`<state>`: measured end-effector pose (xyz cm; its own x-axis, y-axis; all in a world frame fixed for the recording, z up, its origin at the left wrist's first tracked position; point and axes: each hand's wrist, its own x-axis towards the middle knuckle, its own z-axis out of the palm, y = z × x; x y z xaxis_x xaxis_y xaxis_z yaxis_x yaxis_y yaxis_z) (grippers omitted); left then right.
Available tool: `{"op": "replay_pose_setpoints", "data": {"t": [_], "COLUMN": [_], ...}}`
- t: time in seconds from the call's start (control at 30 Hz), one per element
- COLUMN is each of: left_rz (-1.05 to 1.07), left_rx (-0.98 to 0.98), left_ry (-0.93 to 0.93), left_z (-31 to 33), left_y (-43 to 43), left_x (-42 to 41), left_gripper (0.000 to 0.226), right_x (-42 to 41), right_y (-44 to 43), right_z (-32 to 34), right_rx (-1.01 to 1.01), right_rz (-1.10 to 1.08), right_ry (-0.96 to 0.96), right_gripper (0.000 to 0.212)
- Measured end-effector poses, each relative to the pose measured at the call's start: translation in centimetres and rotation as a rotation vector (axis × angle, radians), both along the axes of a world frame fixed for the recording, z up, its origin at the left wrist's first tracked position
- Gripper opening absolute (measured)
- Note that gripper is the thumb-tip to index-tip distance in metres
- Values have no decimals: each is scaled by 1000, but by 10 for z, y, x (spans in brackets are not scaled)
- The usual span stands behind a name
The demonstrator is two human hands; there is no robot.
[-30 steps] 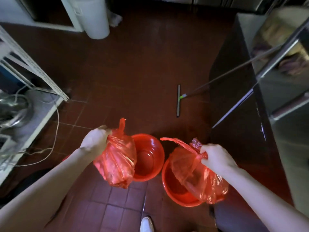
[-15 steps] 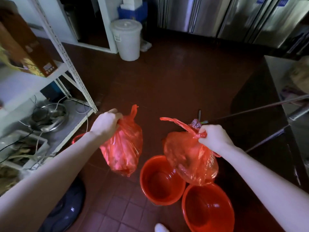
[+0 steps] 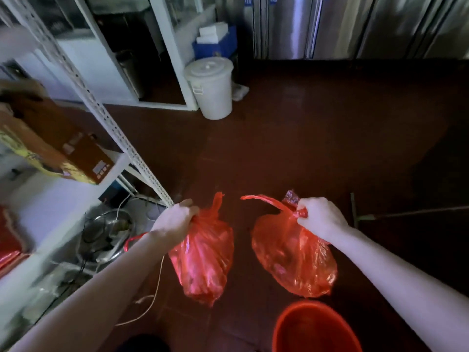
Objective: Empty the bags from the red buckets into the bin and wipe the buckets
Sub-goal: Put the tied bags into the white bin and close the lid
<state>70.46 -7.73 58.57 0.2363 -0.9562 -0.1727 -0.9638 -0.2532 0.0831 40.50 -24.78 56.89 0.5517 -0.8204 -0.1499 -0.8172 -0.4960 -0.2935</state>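
Observation:
My left hand (image 3: 175,219) grips the gathered neck of a full red plastic bag (image 3: 203,260) that hangs in the air. My right hand (image 3: 321,215) grips the knotted top of a second red bag (image 3: 294,257), one handle loop sticking out to the left. Both bags hang above the dark red tiled floor. One red bucket (image 3: 314,329) stands below the right bag at the bottom edge; the other bucket is out of view. A white lidded bin (image 3: 210,87) stands on the floor farther ahead.
A white metal shelf rack (image 3: 106,118) with a brown carton (image 3: 63,148), cables and a steel bowl fills the left side. Steel cabinet doors (image 3: 355,26) line the back. A squeegee with a long handle (image 3: 365,217) lies on the floor at right. A blue cooler (image 3: 215,47) sits behind the bin.
Both bags have been lifted out of the buckets and carried upward. My view has risen and tilted forward, so the buckets slid down out of frame and the white bin came closer.

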Motion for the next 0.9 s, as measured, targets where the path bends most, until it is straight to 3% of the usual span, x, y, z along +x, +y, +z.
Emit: {"op": "replay_pose_setpoints", "data": {"t": [0.47,0.9], "left_rz": [-74,-134], "left_rx": [-30,-161], "left_ry": [66,197], "left_z": [-7,-4], "left_y": [-223,-512], "left_x": [247,435], "left_gripper": [23,17], "right_x": [228,399], "right_y": [-204,-470], "right_z": [12,36], "right_rx": [6,-34], "right_rz": [-113,-199], "right_ry": [-16,17], "right_gripper": [11,16]}}
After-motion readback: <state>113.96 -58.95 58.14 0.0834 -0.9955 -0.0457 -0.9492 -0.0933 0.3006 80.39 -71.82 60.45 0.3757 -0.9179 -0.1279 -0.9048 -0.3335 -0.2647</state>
